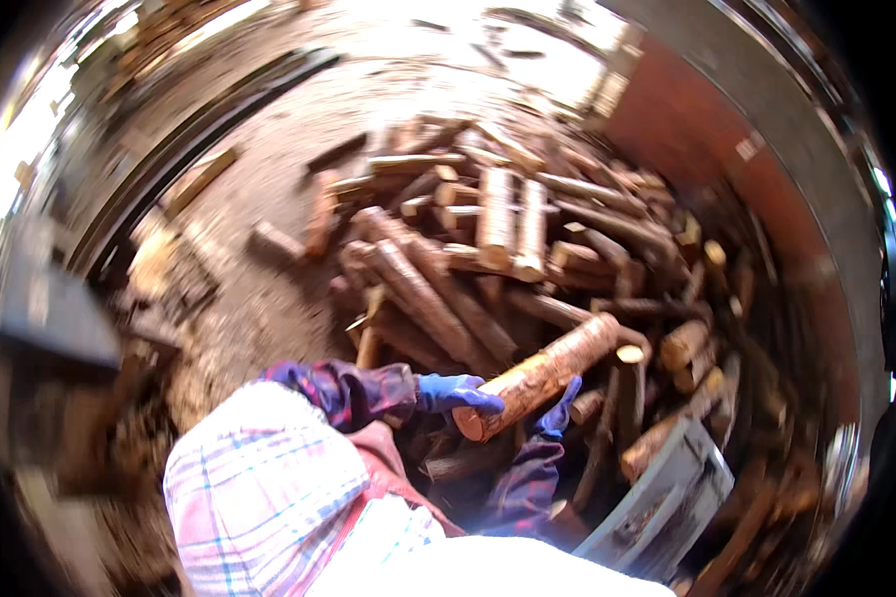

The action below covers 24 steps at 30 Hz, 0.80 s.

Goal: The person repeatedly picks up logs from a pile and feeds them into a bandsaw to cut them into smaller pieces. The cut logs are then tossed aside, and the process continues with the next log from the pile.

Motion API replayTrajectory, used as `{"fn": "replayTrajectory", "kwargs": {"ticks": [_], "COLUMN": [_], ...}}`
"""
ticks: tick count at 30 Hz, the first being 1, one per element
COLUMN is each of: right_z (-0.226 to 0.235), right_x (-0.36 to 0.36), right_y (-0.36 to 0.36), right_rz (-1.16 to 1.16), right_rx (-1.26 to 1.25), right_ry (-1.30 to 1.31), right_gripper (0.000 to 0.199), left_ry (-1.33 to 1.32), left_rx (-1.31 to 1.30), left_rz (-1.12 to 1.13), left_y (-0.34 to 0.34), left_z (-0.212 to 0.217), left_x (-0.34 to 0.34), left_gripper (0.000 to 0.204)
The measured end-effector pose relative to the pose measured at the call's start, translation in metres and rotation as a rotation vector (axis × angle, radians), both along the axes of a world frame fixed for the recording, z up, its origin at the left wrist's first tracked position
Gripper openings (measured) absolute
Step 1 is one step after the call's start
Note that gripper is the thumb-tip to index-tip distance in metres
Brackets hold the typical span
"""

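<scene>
the log point(543, 373) is a short round piece of wood with pale bark and a light cut end. it is held tilted above the woodpile point(508, 249), its cut end low and toward the person, its far end raised toward the right. it lies over the near edge of the pile, clear of the ground point(259, 298).

the left hand point(453, 391), in a blue glove, is closed over the top of the log near its cut end, fingers wrapped across the bark. the right hand point(560, 410), also in a blue glove, grips the log from below and behind; only part of the glove shows, so the exact finger position cannot be told. both forearms wear dark patterned sleeves, and a plaid garment fills the lower left of the view.

the woodpile is a loose heap of similar logs lying at many angles, spread from the middle to the right side. a few single logs lie apart on the bare ground to the left of the heap. a grey metal part point(657, 507) stands just beside the pile at the lower right. a dark grey block point(50, 318) sits at the far left.
</scene>
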State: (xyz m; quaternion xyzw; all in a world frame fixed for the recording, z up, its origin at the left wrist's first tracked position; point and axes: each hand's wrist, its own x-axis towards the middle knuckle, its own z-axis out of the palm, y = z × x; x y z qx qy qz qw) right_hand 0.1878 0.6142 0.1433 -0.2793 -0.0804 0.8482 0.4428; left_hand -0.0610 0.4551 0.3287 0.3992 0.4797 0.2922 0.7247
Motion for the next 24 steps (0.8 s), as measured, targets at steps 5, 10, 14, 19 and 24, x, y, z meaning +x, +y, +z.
{"fn": "replayTrajectory", "kwargs": {"ticks": [5,10,14,19,24], "right_z": [0.088,0.189,0.258,0.218,0.207], "right_x": [-0.08,-0.108,-0.083,0.013,0.07], "right_y": [-0.067,-0.164,-0.219,-0.272,-0.322], "right_rz": [0.187,0.151,0.051,0.032,-0.339], "right_rx": [0.23,0.419,0.718,1.237,0.989], "right_ry": [0.158,-0.064,-0.323,-1.014,-1.04], "right_gripper": [0.066,0.066,0.067,0.083,0.1], "left_ry": [-0.232,-0.928,-0.83,-0.592,-0.964], "left_rx": [0.219,0.307,0.212,0.163,0.051], "left_rz": [0.215,0.826,0.988,0.77,0.347], "left_y": [-0.063,-0.029,-0.032,-0.056,-0.05], "left_z": [0.041,-0.026,-0.047,-0.058,0.006], "left_x": [-0.063,-0.084,-0.014,0.072,0.182], "left_gripper": [0.055,0.051,0.051,0.05,0.047]}}
